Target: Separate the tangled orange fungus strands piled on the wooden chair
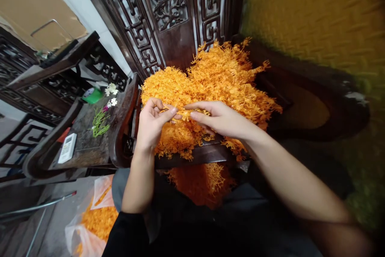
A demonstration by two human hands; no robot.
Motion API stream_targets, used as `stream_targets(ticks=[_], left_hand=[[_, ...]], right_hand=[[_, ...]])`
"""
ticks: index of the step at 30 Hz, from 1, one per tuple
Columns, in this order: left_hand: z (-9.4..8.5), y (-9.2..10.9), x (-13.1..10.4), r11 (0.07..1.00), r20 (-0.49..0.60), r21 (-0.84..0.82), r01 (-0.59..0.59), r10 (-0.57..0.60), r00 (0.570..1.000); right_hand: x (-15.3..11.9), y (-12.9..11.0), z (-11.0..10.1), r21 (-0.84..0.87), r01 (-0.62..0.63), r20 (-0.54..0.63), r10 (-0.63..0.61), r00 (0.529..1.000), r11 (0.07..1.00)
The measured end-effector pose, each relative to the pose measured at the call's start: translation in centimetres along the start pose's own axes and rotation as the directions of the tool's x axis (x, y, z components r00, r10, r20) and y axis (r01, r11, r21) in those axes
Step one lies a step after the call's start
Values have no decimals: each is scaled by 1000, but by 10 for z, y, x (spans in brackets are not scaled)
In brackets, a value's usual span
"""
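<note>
I take this place for a home, most likely its sitting room. Just beyond the left hand [153, 120] and the right hand [216, 117] I see the carved openwork back [177, 44] of a dark, polished wooden seat. Left of the left hand I make out a dark side table [90, 155] bearing a white remote control [67, 148] and white flowers [111, 90]; farther off that way stands more carved furniture [64, 56].

Black sleeve [129, 231] at seven o'clock, its hem [132, 213] crossing the left arm [140, 183]. Dark clothing [192, 233] at six o'clock. Hands [152, 124] bare.
</note>
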State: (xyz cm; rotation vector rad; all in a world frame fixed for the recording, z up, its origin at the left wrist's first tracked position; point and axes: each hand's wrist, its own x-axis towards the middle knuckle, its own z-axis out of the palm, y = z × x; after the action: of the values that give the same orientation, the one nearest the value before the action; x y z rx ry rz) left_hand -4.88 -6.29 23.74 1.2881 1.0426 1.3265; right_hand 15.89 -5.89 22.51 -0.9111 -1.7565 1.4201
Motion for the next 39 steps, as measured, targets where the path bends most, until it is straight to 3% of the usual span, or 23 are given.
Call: stream_targets(ticks=[3, 6, 8, 11, 13, 16, 19, 23, 26, 29, 32, 34, 37, 39], left_hand=[[5, -3, -3, 999, -10, 32, -17, 17, 1000], [5, -10, 1, 997, -74, 70, -36, 41, 996], [0, -16, 9, 994, -171, 77, -73, 85, 982], [-12, -20, 20, 983, -364, 60, -171, 181, 914], [-17, -19, 23, 978, -389, 5, -209, 194, 901], [-10, -13, 17, 975, -303, -41, -218, 196, 933], [4, -6, 4, 966, -268, -27, -257, 241, 933], [20, 2, -13, 965, -222, -76, -250, 228, 948], [31, 3, -22, 968, -197, -83, -238, 218, 956], [40, 3, -29, 955, -246, -104, -277, 246, 938], [39, 4, -26, 948, -282, -181, -263, 206, 937], [28, 5, -17, 933, -330, -224, -283, 200, 922], [-2, 12, -3, 879, -427, -293, -377, 232, 874], [-18, 20, -2, 882, -378, -316, -351, 222, 899]], right_hand=[[4, 6, 4, -210, 100, -119, -126, 985, 973], [-1, 3, 8, -324, 107, -136, -158, 978, 940], [-9, -3, 11, -351, 135, -49, -162, 986, 927], [-23, -11, 15, -239, 188, 210, -138, 968, 953], [-28, -13, 19, -109, 80, 291, -45, 956, 991], [-24, -11, 24, 145, -133, 194, 104, 975, 980], [-15, -8, 24, 322, -160, 121, 127, 984, 933], [-11, -7, 28, 237, -70, 123, 41, 992, 969], [-12, -6, 37, 163, 32, 20, -36, 999, 986], [-15, -10, 47, 51, 248, -125, -240, 963, 967], [-22, -16, 54, 26, 345, -147, -338, 930, 938], [-30, -20, 58, 61, 322, -60, -319, 946, 945], [-41, -20, 67, 14, 224, 214, -222, 951, 974], [-41, -16, 71, -49, 128, 311, -106, 945, 991]])
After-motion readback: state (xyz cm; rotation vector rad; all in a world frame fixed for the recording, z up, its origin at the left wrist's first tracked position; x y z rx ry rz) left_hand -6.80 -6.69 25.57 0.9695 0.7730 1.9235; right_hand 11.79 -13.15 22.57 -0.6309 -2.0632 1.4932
